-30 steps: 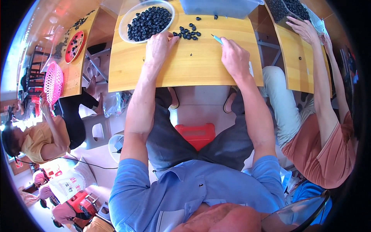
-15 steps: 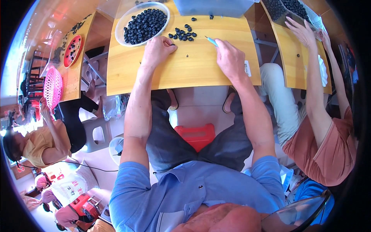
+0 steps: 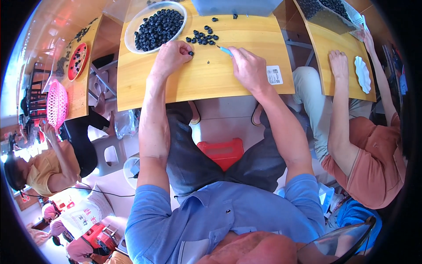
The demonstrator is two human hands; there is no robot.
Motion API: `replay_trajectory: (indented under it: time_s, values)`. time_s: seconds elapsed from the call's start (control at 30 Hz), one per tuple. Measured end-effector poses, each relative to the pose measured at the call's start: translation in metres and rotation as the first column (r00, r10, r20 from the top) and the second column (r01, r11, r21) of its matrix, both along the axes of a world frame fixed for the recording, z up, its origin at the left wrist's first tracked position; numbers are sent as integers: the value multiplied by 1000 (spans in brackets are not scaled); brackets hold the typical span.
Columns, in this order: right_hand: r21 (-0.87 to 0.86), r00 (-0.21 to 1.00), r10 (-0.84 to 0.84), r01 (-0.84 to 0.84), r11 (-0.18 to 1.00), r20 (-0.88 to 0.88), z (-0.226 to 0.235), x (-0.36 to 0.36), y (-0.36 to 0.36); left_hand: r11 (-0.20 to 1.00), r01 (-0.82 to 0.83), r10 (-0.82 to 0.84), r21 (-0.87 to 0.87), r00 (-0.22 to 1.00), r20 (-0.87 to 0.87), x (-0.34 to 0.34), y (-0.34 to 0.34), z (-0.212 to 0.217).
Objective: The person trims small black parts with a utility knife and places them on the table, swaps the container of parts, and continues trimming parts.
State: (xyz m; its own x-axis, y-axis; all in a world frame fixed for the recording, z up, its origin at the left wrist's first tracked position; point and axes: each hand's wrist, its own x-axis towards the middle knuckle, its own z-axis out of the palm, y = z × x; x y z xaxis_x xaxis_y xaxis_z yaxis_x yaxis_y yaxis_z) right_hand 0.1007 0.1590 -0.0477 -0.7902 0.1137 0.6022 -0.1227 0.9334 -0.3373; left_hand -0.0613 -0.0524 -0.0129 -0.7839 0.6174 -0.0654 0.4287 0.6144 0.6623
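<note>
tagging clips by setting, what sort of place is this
Probably a small shared workroom for handwork: a clear bowl of small dark round pieces stands on a wooden table, and a co-worker sits at a neighbouring table with a container of similar pieces.

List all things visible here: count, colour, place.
Table: 1, yellow wood, upper middle
Bowl: 1, clear, table's far left
Berries: many, dark blue, in and right of the bowl
Bin: 1, bluish, table's far edge
Berry bin: 1, greyish, right table
Label: 1, white, table's right side
Basket: 1, pink, far left
Plate: 1, red, left table
Wavy dish: 1, white, right table
Stool: 1, red, below the table
Sack: 1, white, lower left
Co-workers: two nearest, yellow and rust shirts, left and right
Tool: 1, light blue, in right hand
Left hand: 1, bare, pinching one berry
Right hand: 1, bare, above the table
</note>
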Motion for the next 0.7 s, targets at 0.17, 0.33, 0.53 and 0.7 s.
replay_trajectory:
  time_s: [0.17, 0.33, 0.53, 0.7]
  values:
    - [7, 999, 8, -7, 1000, -33, 3, 1, 0, 999, 12, -6, 45, 991, -137, 10, 10, 1]
    - [37, 997, -9, 12, 999, -83, 9, 0, -5, 936, -58, 75, 348, 997, -36, 32, 33, 7]
    - [131, 988, 9, 12, 991, -156, 3, -3, 2, 898, -82, 89, 431, 996, 6, 40, 47, 0]
    - [134, 992, 3, 14, 991, -128, 5, 0, 2, 890, -95, 87, 447, 996, 38, 43, 50, 0]
